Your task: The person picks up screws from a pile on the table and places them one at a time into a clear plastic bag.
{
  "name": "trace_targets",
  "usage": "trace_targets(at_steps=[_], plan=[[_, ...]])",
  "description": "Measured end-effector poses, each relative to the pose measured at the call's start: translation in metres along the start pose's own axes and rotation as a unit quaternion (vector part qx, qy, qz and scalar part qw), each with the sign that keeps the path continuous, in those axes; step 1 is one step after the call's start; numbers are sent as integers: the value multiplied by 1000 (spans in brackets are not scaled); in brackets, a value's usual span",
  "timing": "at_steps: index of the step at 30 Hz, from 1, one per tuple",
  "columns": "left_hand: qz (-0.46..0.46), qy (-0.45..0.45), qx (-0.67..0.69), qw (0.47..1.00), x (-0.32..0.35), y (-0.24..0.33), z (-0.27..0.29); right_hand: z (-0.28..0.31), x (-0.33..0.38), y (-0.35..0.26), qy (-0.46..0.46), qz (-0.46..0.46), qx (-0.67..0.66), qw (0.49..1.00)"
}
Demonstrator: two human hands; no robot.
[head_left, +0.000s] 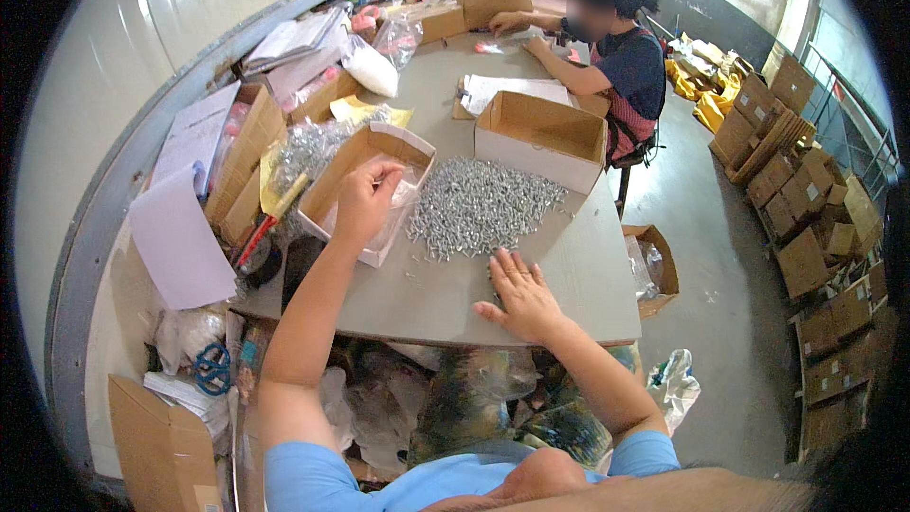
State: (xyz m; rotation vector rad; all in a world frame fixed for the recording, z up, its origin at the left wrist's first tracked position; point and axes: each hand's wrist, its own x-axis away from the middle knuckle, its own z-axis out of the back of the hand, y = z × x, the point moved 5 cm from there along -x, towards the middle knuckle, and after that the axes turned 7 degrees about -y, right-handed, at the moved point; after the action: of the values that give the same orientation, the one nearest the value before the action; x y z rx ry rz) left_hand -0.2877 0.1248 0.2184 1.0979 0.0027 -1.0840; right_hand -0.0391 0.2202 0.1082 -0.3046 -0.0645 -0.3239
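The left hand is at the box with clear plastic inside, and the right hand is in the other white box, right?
No: in the head view, the right hand is palm down on the table, by the pile of metal parts. The left hand is indeed at the box with plastic.

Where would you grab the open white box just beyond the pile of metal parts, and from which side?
Likely by both short end walls, from above: the box sits upright with its top open, leaving thin rims exposed. I'd avoid the long near wall, since the metal parts crowd its foot.
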Motion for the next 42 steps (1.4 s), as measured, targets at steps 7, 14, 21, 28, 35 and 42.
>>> trace_targets(at_steps=[7, 14, 21, 28, 35, 42], plan=[[55, -60, 141, 987, 154, 46, -27, 10, 52, -3, 69, 106, -138, 982], [261, -98, 422, 863, 280, 2, -83, 20, 62, 8, 122, 18, -227, 966], [447, -144, 477, 744, 332, -14, -119, 20, 59, 1, 144, 30, -189, 971], [373, -329, 348, 794, 330, -10, -140, 13, 57, -1, 191, 38, -142, 971], [276, -392, 387, 787, 330, 2, -195, 8, 62, -5, 242, 16, -108, 964], [285, -372, 475, 745, 320, 24, -201, 10, 76, -23, 76, 22, -225, 971]])
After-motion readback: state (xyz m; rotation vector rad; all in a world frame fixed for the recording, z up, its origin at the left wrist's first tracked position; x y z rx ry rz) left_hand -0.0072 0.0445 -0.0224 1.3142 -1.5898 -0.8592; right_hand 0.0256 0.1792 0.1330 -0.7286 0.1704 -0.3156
